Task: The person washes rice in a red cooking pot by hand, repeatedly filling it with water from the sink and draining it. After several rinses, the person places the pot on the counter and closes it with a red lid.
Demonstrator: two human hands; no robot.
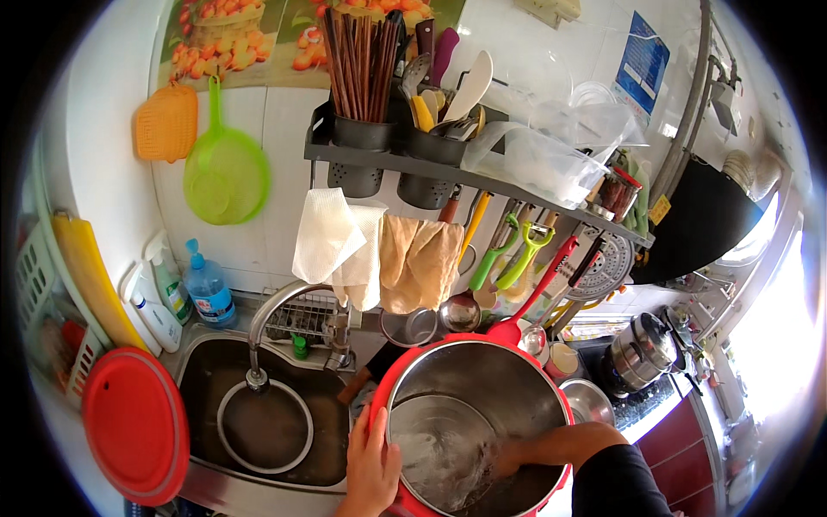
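A large red pot (465, 362) with a steel inside is tilted toward me beside the sink. Swirling water (446, 465) covers part of its bottom. My left hand (371, 459) grips the pot's left rim, its fingers along the red outer wall. Reaching in over the right rim, my right hand (510, 455) is down in the water. It is blurred, and whether its fingers hold anything is hidden. Left of the pot, a steel sink (336, 413) contains a round metal-rimmed vessel (223, 426) beneath the curved faucet (258, 323).
A red round lid (136, 426) stands at the sink's left. Cloths (420, 265) and utensils hang from a black shelf (413, 165) above. A blue bottle (210, 291) stands behind the sink. On the right are a steel bowl (588, 400) and a metal cooking pot (639, 355).
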